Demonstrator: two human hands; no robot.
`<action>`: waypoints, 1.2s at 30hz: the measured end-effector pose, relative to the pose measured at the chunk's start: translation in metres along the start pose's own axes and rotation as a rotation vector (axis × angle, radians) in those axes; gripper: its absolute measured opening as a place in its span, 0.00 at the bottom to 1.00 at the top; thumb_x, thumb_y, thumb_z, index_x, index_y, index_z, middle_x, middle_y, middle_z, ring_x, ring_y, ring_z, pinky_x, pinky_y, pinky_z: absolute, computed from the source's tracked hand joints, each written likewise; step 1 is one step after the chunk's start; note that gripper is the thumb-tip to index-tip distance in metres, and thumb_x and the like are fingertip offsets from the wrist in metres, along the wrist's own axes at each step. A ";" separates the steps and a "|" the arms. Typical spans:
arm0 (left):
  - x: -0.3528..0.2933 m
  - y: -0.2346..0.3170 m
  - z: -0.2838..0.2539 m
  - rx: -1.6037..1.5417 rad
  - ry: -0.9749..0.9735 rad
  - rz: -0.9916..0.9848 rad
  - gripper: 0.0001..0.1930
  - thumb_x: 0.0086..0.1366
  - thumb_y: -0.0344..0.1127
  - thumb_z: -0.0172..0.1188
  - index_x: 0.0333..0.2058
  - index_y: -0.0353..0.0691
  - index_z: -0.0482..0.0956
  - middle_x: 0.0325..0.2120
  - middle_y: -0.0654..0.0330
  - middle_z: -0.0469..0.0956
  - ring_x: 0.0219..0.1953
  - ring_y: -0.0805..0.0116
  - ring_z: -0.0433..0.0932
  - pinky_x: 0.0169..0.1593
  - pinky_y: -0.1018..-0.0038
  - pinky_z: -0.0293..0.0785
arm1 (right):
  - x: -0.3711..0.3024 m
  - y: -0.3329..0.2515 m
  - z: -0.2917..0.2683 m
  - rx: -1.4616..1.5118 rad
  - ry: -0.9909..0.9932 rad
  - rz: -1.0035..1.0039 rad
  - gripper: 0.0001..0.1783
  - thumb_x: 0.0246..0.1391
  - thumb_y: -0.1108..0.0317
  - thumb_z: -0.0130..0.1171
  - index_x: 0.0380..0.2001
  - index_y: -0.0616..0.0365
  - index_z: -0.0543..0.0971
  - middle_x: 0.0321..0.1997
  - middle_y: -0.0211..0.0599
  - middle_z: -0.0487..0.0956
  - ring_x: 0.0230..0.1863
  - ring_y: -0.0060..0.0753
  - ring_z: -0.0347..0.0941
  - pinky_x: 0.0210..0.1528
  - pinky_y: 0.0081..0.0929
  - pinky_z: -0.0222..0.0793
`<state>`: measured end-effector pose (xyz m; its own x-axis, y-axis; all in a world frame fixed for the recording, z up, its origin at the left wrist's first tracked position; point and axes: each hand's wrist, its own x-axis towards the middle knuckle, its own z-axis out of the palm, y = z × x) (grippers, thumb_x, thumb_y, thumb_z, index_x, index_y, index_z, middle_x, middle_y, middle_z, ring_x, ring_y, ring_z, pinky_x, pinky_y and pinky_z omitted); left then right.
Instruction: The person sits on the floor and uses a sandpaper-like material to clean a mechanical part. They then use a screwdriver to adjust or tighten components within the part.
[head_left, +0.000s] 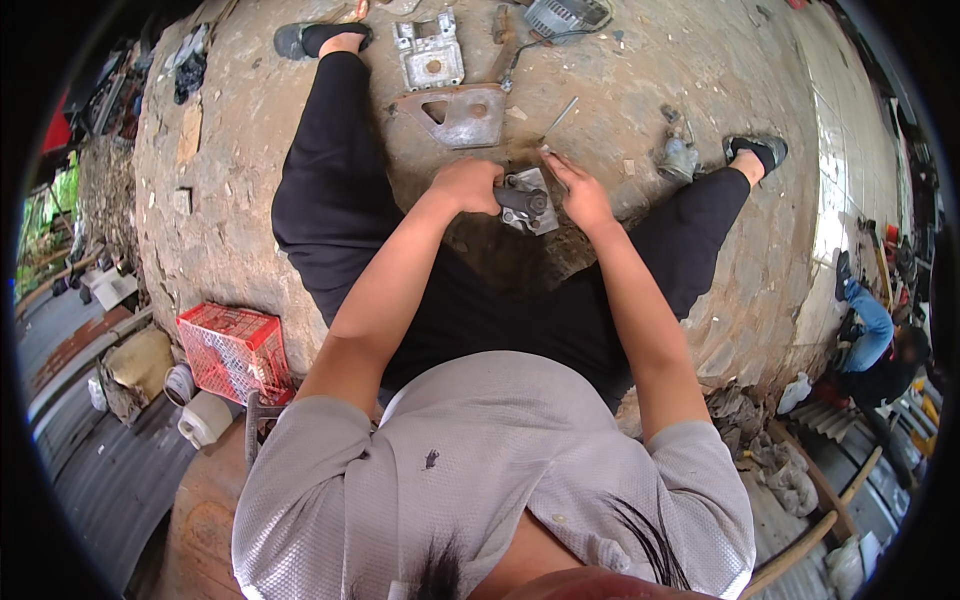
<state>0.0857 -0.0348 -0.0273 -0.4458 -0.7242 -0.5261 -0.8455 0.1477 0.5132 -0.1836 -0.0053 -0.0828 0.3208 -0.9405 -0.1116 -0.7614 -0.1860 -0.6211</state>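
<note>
Between my spread legs a small silvery metal part (546,222) sits low over the ground. My left hand (468,186) is closed at its left side, round a dark tool (524,202) with a thick round end, hammer-like, lying across the part. What the fingers wrap is partly hidden. To the right of the part is my right hand (584,197), its fingers stretched out toward the upper left. A small pale bit shows by its fingertips; I cannot tell whether they touch it. Just beyond lies a thin metal rod (562,117).
Ahead lie a flat metal plate (470,115), a cast metal housing (428,52) and a grey motor-like unit (566,18) with a cord. A small metal part (677,158) rests near my right foot. A red crate (235,350) stands left; another person (880,350) is far right.
</note>
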 end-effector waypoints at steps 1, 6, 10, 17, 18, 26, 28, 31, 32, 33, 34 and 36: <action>-0.001 0.001 0.002 0.012 0.013 0.005 0.20 0.44 0.42 0.73 0.38 0.43 0.86 0.36 0.50 0.87 0.44 0.47 0.85 0.48 0.53 0.81 | 0.007 0.000 -0.001 -0.064 -0.063 -0.090 0.36 0.60 0.78 0.52 0.70 0.35 0.76 0.75 0.30 0.74 0.76 0.38 0.67 0.79 0.42 0.62; -0.004 0.003 0.001 0.036 0.093 0.043 0.20 0.45 0.41 0.73 0.40 0.44 0.87 0.37 0.51 0.87 0.45 0.47 0.86 0.50 0.54 0.82 | 0.043 0.002 -0.004 -0.411 -0.307 -0.555 0.31 0.65 0.73 0.52 0.68 0.33 0.78 0.78 0.24 0.70 0.79 0.37 0.63 0.80 0.41 0.61; -0.010 0.005 -0.001 0.058 0.104 0.015 0.17 0.46 0.41 0.74 0.37 0.45 0.87 0.37 0.52 0.87 0.45 0.48 0.86 0.50 0.55 0.82 | 0.069 0.004 -0.017 -0.739 -0.351 -0.485 0.28 0.67 0.67 0.50 0.67 0.29 0.78 0.78 0.21 0.70 0.79 0.34 0.63 0.80 0.40 0.60; -0.011 0.004 0.001 0.018 0.136 0.016 0.16 0.45 0.38 0.73 0.36 0.46 0.86 0.35 0.52 0.87 0.45 0.48 0.86 0.50 0.54 0.82 | 0.054 0.011 -0.012 -0.567 -0.333 -0.492 0.34 0.58 0.77 0.54 0.64 0.30 0.81 0.73 0.21 0.76 0.77 0.32 0.67 0.77 0.36 0.67; -0.008 0.007 -0.001 0.011 0.146 0.025 0.16 0.45 0.38 0.73 0.35 0.46 0.86 0.35 0.52 0.87 0.45 0.48 0.86 0.49 0.54 0.82 | 0.053 0.025 -0.014 -0.616 -0.354 -0.375 0.35 0.56 0.78 0.54 0.64 0.31 0.81 0.73 0.21 0.76 0.77 0.32 0.67 0.77 0.36 0.67; -0.006 0.003 0.001 -0.003 0.131 0.039 0.16 0.45 0.37 0.72 0.36 0.46 0.86 0.35 0.52 0.87 0.45 0.48 0.86 0.49 0.54 0.82 | 0.053 0.015 -0.007 -0.635 -0.293 -0.334 0.36 0.58 0.80 0.50 0.64 0.29 0.82 0.73 0.21 0.76 0.74 0.33 0.71 0.73 0.32 0.71; -0.007 0.001 0.001 0.002 0.138 0.045 0.16 0.45 0.38 0.72 0.36 0.46 0.86 0.35 0.52 0.87 0.45 0.48 0.86 0.48 0.54 0.83 | 0.052 0.012 -0.011 -0.412 -0.214 -0.188 0.34 0.59 0.79 0.50 0.62 0.28 0.83 0.73 0.21 0.77 0.74 0.33 0.70 0.73 0.32 0.71; -0.009 0.003 -0.001 0.005 0.119 0.032 0.16 0.47 0.37 0.72 0.38 0.47 0.87 0.38 0.52 0.87 0.46 0.49 0.86 0.50 0.55 0.82 | 0.048 -0.001 -0.005 -0.373 -0.182 -0.434 0.36 0.57 0.80 0.52 0.62 0.26 0.83 0.73 0.22 0.76 0.74 0.33 0.70 0.72 0.32 0.72; -0.010 0.005 -0.005 0.001 0.094 0.020 0.17 0.48 0.37 0.71 0.39 0.47 0.87 0.40 0.53 0.87 0.48 0.50 0.86 0.51 0.55 0.82 | 0.049 -0.001 -0.006 -0.428 -0.222 -0.401 0.37 0.56 0.81 0.52 0.62 0.26 0.83 0.73 0.22 0.76 0.74 0.33 0.70 0.72 0.32 0.72; -0.011 0.007 -0.008 -0.004 0.069 0.008 0.17 0.49 0.37 0.70 0.41 0.48 0.88 0.42 0.53 0.86 0.49 0.50 0.85 0.53 0.55 0.82 | 0.049 0.000 -0.007 -0.483 -0.262 -0.367 0.37 0.56 0.81 0.52 0.62 0.26 0.83 0.73 0.23 0.76 0.74 0.33 0.70 0.72 0.32 0.72; -0.011 0.006 -0.008 0.002 0.069 0.013 0.17 0.49 0.36 0.70 0.41 0.48 0.88 0.42 0.53 0.86 0.50 0.50 0.85 0.53 0.55 0.82 | 0.050 0.001 -0.008 -0.538 -0.302 -0.332 0.37 0.56 0.82 0.52 0.61 0.26 0.83 0.73 0.23 0.76 0.74 0.33 0.70 0.72 0.32 0.72; -0.011 0.006 -0.006 0.012 0.069 0.020 0.17 0.49 0.36 0.70 0.41 0.47 0.88 0.43 0.53 0.86 0.50 0.51 0.85 0.54 0.56 0.81 | 0.053 -0.001 -0.012 -0.466 -0.238 -0.133 0.35 0.58 0.81 0.51 0.60 0.27 0.84 0.73 0.25 0.76 0.74 0.36 0.70 0.72 0.35 0.72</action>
<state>0.0873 -0.0304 -0.0148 -0.4418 -0.7657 -0.4675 -0.8401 0.1702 0.5151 -0.1727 -0.0584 -0.0790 0.5094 -0.8198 -0.2617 -0.8572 -0.4568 -0.2377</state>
